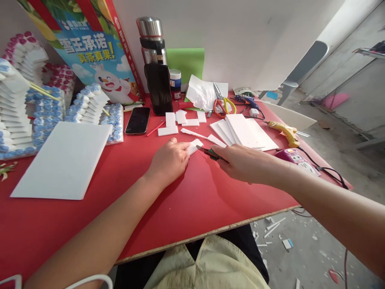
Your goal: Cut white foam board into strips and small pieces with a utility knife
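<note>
On the red table (144, 224), my left hand (171, 158) presses its fingers onto a small white foam board piece (196, 145). My right hand (240, 160) is wrapped round a dark utility knife (211, 153). The blade tip reaches the right end of the small piece. Just behind my hands lie several small white rectangles (167, 131) and a narrow white strip (192, 133). To the right, larger white sheets (243, 132) overlap in a stack. The undersides of my left fingers are hidden.
A white board (63, 160) lies at left beside blue-and-white foam structures (48, 112). Behind stand a steel flask (150, 36) and a black phone (158, 88); another phone (137, 120) lies flat. Scissors (222, 105), a yellow glue gun (284, 132) and a purple power strip (296, 158) occupy the right.
</note>
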### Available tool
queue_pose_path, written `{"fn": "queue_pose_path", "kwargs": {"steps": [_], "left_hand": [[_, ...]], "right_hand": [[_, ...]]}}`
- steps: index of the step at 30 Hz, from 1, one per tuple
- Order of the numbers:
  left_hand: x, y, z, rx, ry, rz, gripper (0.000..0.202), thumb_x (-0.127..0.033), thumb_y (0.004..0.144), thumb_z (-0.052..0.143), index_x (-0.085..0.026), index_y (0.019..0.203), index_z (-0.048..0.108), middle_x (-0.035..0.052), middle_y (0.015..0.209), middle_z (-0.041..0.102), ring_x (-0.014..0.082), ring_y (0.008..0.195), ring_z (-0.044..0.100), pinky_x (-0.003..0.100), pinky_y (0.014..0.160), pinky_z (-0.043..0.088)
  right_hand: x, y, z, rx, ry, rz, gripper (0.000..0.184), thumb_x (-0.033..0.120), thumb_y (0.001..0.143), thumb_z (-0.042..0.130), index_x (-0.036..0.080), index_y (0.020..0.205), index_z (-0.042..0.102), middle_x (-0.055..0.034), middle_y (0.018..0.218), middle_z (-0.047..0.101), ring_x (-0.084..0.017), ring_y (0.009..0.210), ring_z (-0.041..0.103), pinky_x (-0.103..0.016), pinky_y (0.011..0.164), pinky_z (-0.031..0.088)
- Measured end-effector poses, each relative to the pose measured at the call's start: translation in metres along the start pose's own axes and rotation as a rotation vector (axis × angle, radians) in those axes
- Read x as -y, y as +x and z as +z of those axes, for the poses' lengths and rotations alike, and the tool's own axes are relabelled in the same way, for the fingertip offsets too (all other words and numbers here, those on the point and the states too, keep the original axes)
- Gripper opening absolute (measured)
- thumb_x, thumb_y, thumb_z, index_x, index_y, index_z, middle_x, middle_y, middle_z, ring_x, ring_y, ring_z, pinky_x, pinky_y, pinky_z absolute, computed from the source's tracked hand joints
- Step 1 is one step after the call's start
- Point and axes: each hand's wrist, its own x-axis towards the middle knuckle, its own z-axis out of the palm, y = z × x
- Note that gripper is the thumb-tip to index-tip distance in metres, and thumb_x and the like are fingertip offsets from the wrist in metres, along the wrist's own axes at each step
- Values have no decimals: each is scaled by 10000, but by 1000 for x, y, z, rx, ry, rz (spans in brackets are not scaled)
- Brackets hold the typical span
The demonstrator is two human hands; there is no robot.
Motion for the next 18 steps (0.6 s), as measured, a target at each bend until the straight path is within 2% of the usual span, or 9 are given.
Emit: {"fn": "queue_pose_path", "kwargs": {"steps": [7, 9, 12, 15, 18], "left_hand": [[4, -3, 4, -46, 5, 50, 279, -212, 977, 469, -183, 860, 720, 75, 907, 733, 213, 758, 494, 352, 745, 455], [4, -3, 4, -43, 8, 57, 291, -210, 977, 463, -180, 832, 714, 76, 903, 729, 209, 752, 501, 355, 753, 460], [6, -3, 2, -38, 14, 72, 319, -191, 979, 440, -178, 793, 699, 79, 889, 716, 203, 758, 526, 359, 774, 466], [9, -1, 0, -34, 17, 108, 334, -159, 983, 401, -183, 810, 686, 70, 884, 705, 186, 755, 555, 361, 816, 465], [16, 0, -2, -59, 33, 107, 342, -145, 986, 384, -182, 818, 680, 69, 897, 700, 181, 780, 582, 372, 855, 464]], "right_hand": [[-5, -16, 15, -49, 65, 1, 229, 147, 912, 450, 196, 1108, 560, 8, 624, 555, -136, 481, 471, -280, 480, 241], [-6, -21, 13, -28, 163, 17, 170, 175, 920, 449, 219, 1043, 557, 26, 602, 540, -123, 454, 464, -265, 469, 250], [-9, -27, 6, -10, 329, 130, 72, 246, 925, 459, 227, 881, 514, 40, 564, 518, -116, 426, 472, -248, 453, 282], [-13, -17, 2, -177, 358, 224, 122, 303, 873, 540, 227, 807, 471, 26, 583, 533, -138, 497, 514, -248, 476, 318], [-15, 17, 3, -315, 337, 184, 144, 294, 818, 590, 230, 824, 461, 6, 672, 566, -146, 552, 509, -252, 495, 318]]}}
